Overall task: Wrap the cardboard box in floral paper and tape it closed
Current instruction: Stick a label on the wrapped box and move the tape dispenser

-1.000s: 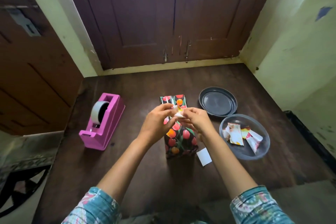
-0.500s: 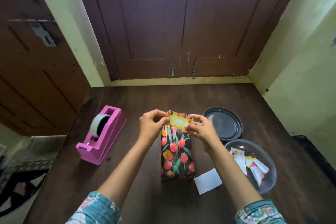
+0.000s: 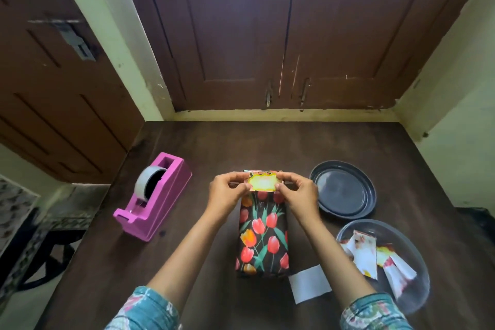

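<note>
Now the left hand point(image 3: 227, 194) and right hand point(image 3: 297, 197) pinch the label point(image 3: 263, 184) spread between fingertips point(image 3: 245, 188); wrapped box point(image 3: 263, 238) below seems finished

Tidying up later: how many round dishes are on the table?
2: a dark plate right of the box, and a clear bowl nearer, holding paper scraps.

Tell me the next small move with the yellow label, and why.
Probably lower the label onto the box top and press it flat. The left hand and right hand pinch its side edges, holding it over the box's far end; the box looks fully wrapped, and a white slip, perhaps peeled backing, lies beside it.
</note>
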A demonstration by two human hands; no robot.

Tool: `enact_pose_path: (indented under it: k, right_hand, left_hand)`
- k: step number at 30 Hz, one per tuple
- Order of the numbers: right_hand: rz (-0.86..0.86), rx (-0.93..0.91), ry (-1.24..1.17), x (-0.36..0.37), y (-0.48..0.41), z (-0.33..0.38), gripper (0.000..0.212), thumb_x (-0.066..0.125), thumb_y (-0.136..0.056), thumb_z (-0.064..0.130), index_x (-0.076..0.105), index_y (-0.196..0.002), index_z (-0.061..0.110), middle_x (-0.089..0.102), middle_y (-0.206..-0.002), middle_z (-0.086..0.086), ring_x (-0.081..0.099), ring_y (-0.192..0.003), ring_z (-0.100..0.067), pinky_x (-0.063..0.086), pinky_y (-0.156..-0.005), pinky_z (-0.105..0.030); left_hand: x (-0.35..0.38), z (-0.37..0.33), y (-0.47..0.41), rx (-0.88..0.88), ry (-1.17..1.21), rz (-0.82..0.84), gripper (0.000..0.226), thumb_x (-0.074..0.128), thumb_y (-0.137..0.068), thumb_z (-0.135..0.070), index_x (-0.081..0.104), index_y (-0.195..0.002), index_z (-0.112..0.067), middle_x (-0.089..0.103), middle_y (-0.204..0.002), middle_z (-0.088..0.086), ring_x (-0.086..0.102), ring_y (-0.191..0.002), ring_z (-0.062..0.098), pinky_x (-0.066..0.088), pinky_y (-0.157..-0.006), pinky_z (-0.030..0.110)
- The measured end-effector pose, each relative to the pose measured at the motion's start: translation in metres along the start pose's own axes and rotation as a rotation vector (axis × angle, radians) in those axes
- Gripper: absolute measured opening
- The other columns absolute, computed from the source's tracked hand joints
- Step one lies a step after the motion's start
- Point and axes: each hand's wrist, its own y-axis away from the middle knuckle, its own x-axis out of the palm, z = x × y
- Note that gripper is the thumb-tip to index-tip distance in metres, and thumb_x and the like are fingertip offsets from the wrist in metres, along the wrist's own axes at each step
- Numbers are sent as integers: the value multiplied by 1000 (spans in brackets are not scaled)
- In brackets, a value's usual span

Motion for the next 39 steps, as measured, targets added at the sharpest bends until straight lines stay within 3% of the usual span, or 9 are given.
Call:
enact_pose_path:
  k: [3, 8, 13, 19, 23, 25, 28, 34, 39]
  right_hand:
    - [12, -37, 152, -1, -3, -1, 25, 71, -77, 9, 74, -101, 14, 73, -98, -1, 67, -87, -13, 53, -83, -31]
    - [24, -31, 193, -3, -8, -2, 25, 70, -78, 9, 73, -103, 10, 73, -99, -6, 66, -87, -16, 52, -85, -31]
    - [62, -43, 244, -2, -13, 2, 28, 68, -80, 7, 71, -107, 8, 72, -103, -7, 66, -92, -18, 50, -87, -27]
    - [89, -97, 325, 2, -12, 5, 28, 63, -84, 5, 68, -111, 4, 68, -109, -11, 63, -99, -23, 46, -89, -27]
    - [106, -125, 432, 5, -13, 4, 29, 63, -84, 7, 67, -112, 5, 66, -111, -11, 62, -100, -25, 45, -90, -29]
    - [103, -123, 467, 7, -13, 2, 28, 63, -83, 8, 68, -111, 5, 66, -109, -11, 62, -99, -27, 47, -90, -35]
    - [110, -139, 502, 9, -13, 1, 26, 61, -84, 8, 68, -108, 4, 66, -105, -13, 62, -96, -30, 48, -86, -40]
    - [113, -82, 528, 9, -13, 0, 25, 60, -86, 12, 66, -110, 6, 56, -110, -11, 58, -97, -28, 46, -87, -37]
    - [124, 204, 287, -3, -19, -16, 41, 70, -80, 22, 46, -109, 6, 47, -113, -8, 49, -102, -21, 39, -88, -30]
  left_hand:
    - [1, -2, 0, 52, -103, 21, 27, 72, -79, -9, 72, -106, -14, 70, -94, -3, 64, -82, 2, 53, -70, 14]
    - [4, -6, -8, 120, -271, 42, 30, 71, -80, -11, 71, -110, -13, 69, -106, 1, 63, -87, 8, 47, -74, 14]
    - [5, -4, -14, 135, -358, 56, 32, 72, -79, -11, 71, -111, -11, 68, -108, 5, 59, -83, 7, 38, -62, 0]
    - [7, -2, -16, 154, -419, 60, 32, 71, -81, -12, 70, -112, -10, 67, -106, 6, 59, -82, 9, 42, -67, 12]
    - [9, -2, -19, 175, -479, 68, 27, 69, -82, -8, 69, -109, -6, 62, -95, 5, 58, -67, 10, 42, -52, 5]
    - [11, -1, -20, 187, -529, 70, 28, 69, -83, -9, 69, -110, -7, 62, -93, 4, 61, -71, 14, 44, -56, 8]
    - [13, 0, -23, 209, -629, 79, 29, 69, -82, -13, 69, -110, -7, 64, -99, 9, 63, -88, 22, 51, -78, 29]
    - [14, -2, -25, 176, -728, 108, 24, 67, -85, -21, 70, -107, -14, 54, -102, 5, 57, -93, 22, 46, -76, 29]
    - [5, 19, -29, -40, -378, -9, 9, 71, -78, -25, 65, -85, -24, 57, -105, 2, 56, -101, 17, 47, -86, 30]
